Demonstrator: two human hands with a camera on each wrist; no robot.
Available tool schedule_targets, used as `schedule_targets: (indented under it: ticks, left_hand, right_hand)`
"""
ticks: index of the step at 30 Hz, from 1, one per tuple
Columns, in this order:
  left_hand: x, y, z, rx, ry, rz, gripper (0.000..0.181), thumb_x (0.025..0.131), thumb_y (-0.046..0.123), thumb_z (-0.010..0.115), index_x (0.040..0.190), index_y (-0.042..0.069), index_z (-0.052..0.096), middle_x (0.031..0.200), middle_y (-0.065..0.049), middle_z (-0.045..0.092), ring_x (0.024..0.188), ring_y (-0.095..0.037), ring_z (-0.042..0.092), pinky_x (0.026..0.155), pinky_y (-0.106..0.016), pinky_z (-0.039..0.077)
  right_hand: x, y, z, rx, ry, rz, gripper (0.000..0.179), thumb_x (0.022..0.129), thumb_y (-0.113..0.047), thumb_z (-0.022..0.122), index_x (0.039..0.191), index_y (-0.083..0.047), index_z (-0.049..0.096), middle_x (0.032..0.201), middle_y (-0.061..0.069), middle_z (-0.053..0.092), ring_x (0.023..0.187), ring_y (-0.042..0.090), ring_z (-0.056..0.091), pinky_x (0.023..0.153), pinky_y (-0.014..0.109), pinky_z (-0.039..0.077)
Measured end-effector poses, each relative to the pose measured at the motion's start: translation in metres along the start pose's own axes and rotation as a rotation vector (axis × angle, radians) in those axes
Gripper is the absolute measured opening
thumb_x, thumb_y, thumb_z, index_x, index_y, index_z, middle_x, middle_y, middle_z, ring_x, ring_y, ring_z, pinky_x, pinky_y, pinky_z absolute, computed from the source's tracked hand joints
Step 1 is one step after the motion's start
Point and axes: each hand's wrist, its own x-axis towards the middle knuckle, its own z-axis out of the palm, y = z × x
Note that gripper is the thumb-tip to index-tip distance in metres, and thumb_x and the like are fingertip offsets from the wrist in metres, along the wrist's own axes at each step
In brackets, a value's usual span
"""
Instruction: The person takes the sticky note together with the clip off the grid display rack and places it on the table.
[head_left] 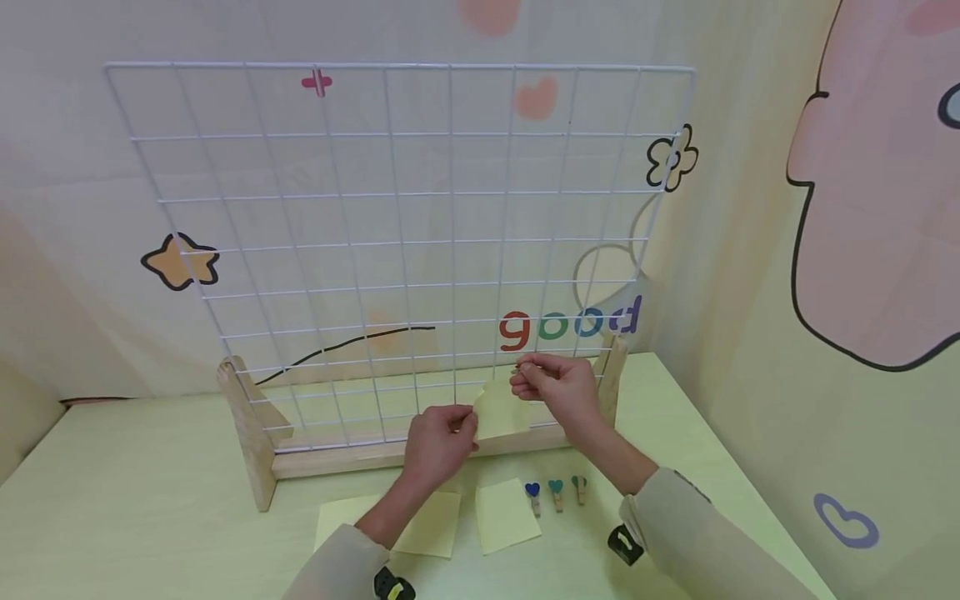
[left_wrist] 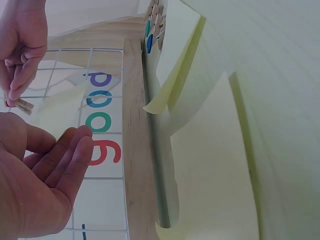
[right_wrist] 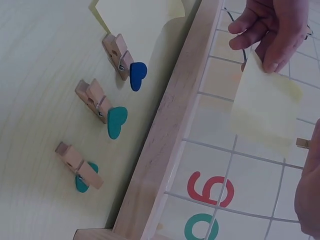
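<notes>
A yellow sticky note (head_left: pixel 501 412) is held up before the lower part of a white wire grid (head_left: pixel 450 193). My left hand (head_left: pixel 441 443) pinches the note's left edge between thumb and fingers. At the note's upper right, my right hand (head_left: pixel 558 390) grips a small wooden clothespin (left_wrist: pixel 24 106); a bit of red shows at its end in the left wrist view. In the right wrist view the clothespin's tip is close to the note's edge, and I cannot tell whether it touches.
The grid stands in a wooden base (head_left: pixel 345 458). On the table before it lie more yellow notes (head_left: pixel 507 517) and three heart clothespins: one blue (right_wrist: pixel 138 76), two green (right_wrist: pixel 117 122). Behind is a wall printed with "good" (head_left: pixel 570 323).
</notes>
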Motion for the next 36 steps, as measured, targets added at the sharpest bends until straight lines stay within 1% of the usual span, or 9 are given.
schedule_targets:
  ticks: [5,11,13,16,20,23,29,32,36]
  left_hand:
    - [-0.004,0.001,-0.01,-0.002,-0.017,-0.029,0.022,0.09,0.008,0.058,0.104,-0.003,0.072,0.085,-0.012,0.074,0.058,-0.015,0.069,0.046,-0.024,0.046]
    - [-0.012,-0.004,-0.026,0.013,-0.021,0.002,0.022,0.09,0.007,0.058,0.105,-0.003,0.072,0.084,-0.011,0.074,0.058,-0.016,0.069,0.043,-0.023,0.042]
    - [-0.016,-0.005,-0.032,0.016,-0.016,-0.001,0.021,0.09,0.007,0.059,0.104,-0.002,0.072,0.083,-0.01,0.074,0.057,-0.015,0.068,0.043,-0.023,0.041]
    - [-0.021,-0.007,-0.04,0.012,-0.01,-0.039,0.021,0.089,0.006,0.06,0.104,-0.002,0.072,0.083,-0.009,0.074,0.056,-0.012,0.067,0.045,-0.023,0.044]
    - [-0.029,-0.008,-0.051,-0.001,-0.016,-0.089,0.021,0.089,0.006,0.061,0.105,-0.003,0.072,0.084,-0.009,0.073,0.057,-0.013,0.067,0.046,-0.025,0.046]
    - [-0.035,-0.009,-0.059,0.003,-0.02,-0.092,0.02,0.089,0.006,0.061,0.105,-0.003,0.072,0.084,-0.009,0.074,0.056,-0.013,0.066,0.048,-0.025,0.048]
    - [-0.042,-0.01,-0.073,0.009,-0.009,-0.09,0.019,0.088,0.004,0.062,0.103,-0.003,0.072,0.078,-0.007,0.073,0.055,-0.015,0.066,0.046,-0.024,0.046]
    - [-0.044,-0.013,-0.078,0.019,-0.01,-0.108,0.019,0.088,0.005,0.062,0.102,-0.002,0.072,0.076,-0.005,0.072,0.054,-0.015,0.065,0.046,-0.024,0.044]
    - [-0.047,-0.017,-0.083,0.034,-0.005,-0.147,0.019,0.088,0.006,0.063,0.102,0.0,0.073,0.077,-0.004,0.072,0.054,-0.014,0.065,0.047,-0.024,0.046]
  right_hand:
    - [-0.006,-0.006,-0.005,-0.011,-0.012,0.021,0.024,0.094,0.0,0.058,0.111,0.016,0.061,0.084,0.009,0.072,0.069,0.009,0.069,0.069,0.026,0.056]
    - [-0.013,-0.009,-0.015,-0.005,-0.025,0.065,0.027,0.095,-0.001,0.056,0.115,0.017,0.058,0.083,0.006,0.072,0.07,0.009,0.069,0.071,0.025,0.056]
    - [-0.016,-0.008,-0.019,-0.017,-0.023,0.074,0.028,0.095,-0.002,0.056,0.115,0.017,0.058,0.083,0.005,0.072,0.071,0.01,0.07,0.071,0.024,0.056]
    - [-0.02,-0.005,-0.026,-0.036,-0.012,0.086,0.027,0.095,-0.003,0.057,0.114,0.016,0.059,0.083,0.005,0.072,0.071,0.01,0.07,0.07,0.024,0.056]
    - [-0.027,0.001,-0.035,-0.017,-0.006,0.106,0.026,0.095,-0.001,0.057,0.112,0.018,0.059,0.08,0.004,0.071,0.069,0.011,0.07,0.069,0.024,0.056]
    - [-0.032,0.005,-0.043,-0.005,-0.006,0.137,0.025,0.094,-0.001,0.058,0.111,0.018,0.059,0.078,0.003,0.071,0.069,0.011,0.07,0.068,0.024,0.056]
    - [-0.042,0.01,-0.054,-0.039,-0.001,0.193,0.028,0.096,-0.002,0.055,0.114,0.019,0.057,0.077,0.001,0.071,0.069,0.01,0.069,0.069,0.024,0.056]
    - [-0.046,0.012,-0.058,-0.035,0.0,0.221,0.028,0.096,-0.001,0.054,0.115,0.02,0.056,0.076,0.0,0.071,0.067,0.01,0.069,0.068,0.023,0.056]
    - [-0.05,0.015,-0.061,-0.042,0.003,0.245,0.027,0.096,-0.002,0.054,0.114,0.017,0.058,0.077,0.001,0.071,0.068,0.011,0.069,0.068,0.023,0.056]
